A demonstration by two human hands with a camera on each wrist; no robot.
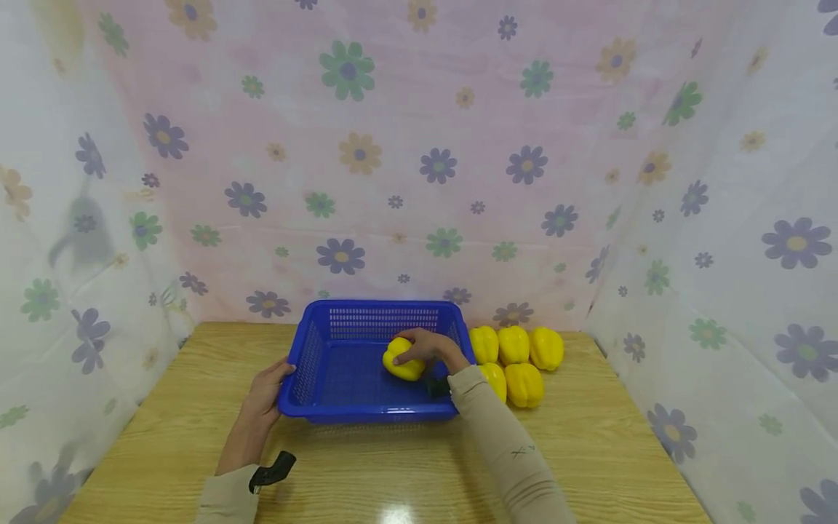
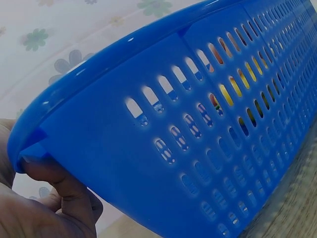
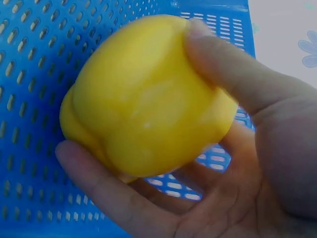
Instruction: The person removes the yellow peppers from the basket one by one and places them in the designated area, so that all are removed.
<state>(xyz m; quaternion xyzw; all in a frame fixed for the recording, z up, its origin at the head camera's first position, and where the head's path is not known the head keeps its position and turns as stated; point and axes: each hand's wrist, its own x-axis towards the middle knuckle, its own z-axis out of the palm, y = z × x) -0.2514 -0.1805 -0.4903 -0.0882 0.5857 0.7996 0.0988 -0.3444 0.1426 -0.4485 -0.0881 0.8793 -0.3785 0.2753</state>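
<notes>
A blue plastic basket (image 1: 347, 418) with slotted walls stands on the wooden table. My left hand (image 1: 265, 389) grips its left rim; the left wrist view shows the thumb (image 2: 49, 171) tucked under the rim at a corner. Inside the basket, my right hand (image 1: 425, 348) holds a yellow bell pepper (image 1: 401, 360). In the right wrist view the thumb and fingers wrap round this yellow bell pepper (image 3: 148, 99), with the slotted wall behind it. Through the slots in the left wrist view, bits of yellow show.
Several more yellow bell peppers (image 1: 526, 386) sit in two rows to the right of the basket, partly behind the right sleeve (image 1: 504, 444). A flowered cloth (image 1: 393, 182) hangs behind the wooden table (image 1: 347, 480) and along both sides.
</notes>
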